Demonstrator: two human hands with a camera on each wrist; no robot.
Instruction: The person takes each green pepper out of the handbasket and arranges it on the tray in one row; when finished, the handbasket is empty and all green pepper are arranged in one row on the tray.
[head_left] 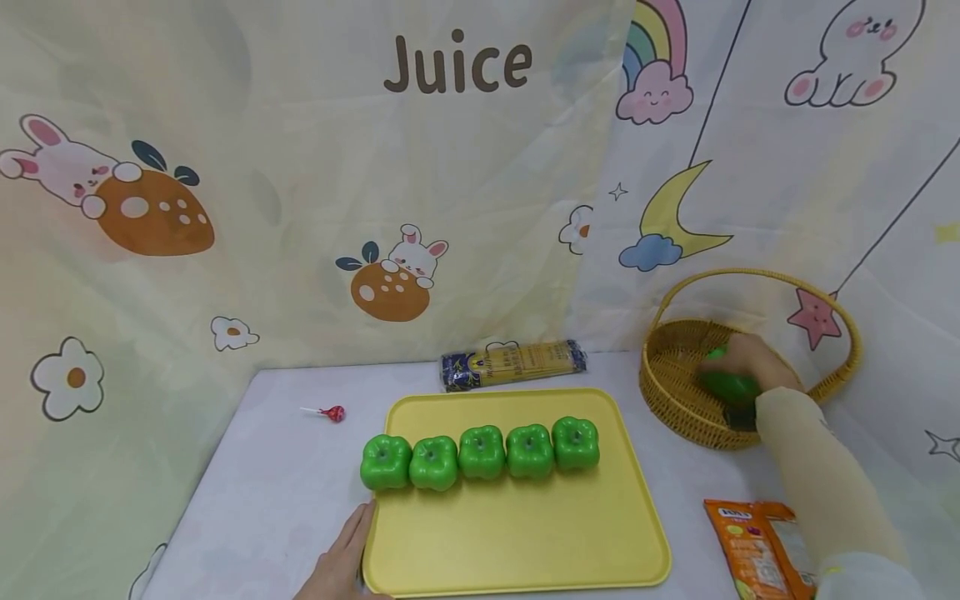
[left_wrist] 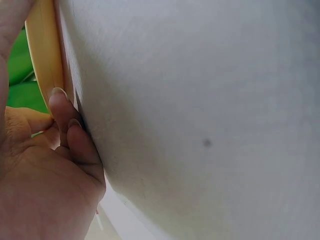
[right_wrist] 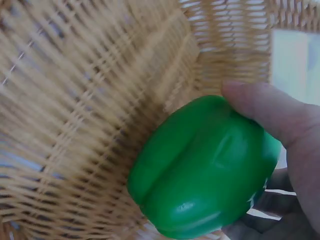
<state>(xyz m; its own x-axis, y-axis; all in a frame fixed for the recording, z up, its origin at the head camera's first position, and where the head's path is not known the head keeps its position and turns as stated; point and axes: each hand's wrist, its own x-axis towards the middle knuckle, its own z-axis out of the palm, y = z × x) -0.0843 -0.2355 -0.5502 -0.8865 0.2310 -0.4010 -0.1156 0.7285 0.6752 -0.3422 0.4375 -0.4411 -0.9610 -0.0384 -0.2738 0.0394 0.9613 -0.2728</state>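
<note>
Inside the wicker basket (head_left: 678,400), my right hand (head_left: 756,364) grips a green bell pepper (head_left: 727,385). The right wrist view shows the thumb and fingers around this glossy pepper (right_wrist: 200,170), close to the woven wall. My left hand (head_left: 341,557) holds the left edge of the yellow tray (head_left: 517,542) near its front corner. In the left wrist view, curled fingers (left_wrist: 82,145) meet the tray's rim (left_wrist: 45,55). Several green bell peppers (head_left: 482,452) stand in a row across the tray, the leftmost overlapping its left rim.
Behind the tray lies a pack of noodles (head_left: 517,364). A red lollipop (head_left: 334,413) is on the white table (head_left: 247,500) at left. An orange packet (head_left: 750,546) lies under the right forearm. The basket's tall handle (head_left: 750,272) arches above it. Printed cloth hangs behind.
</note>
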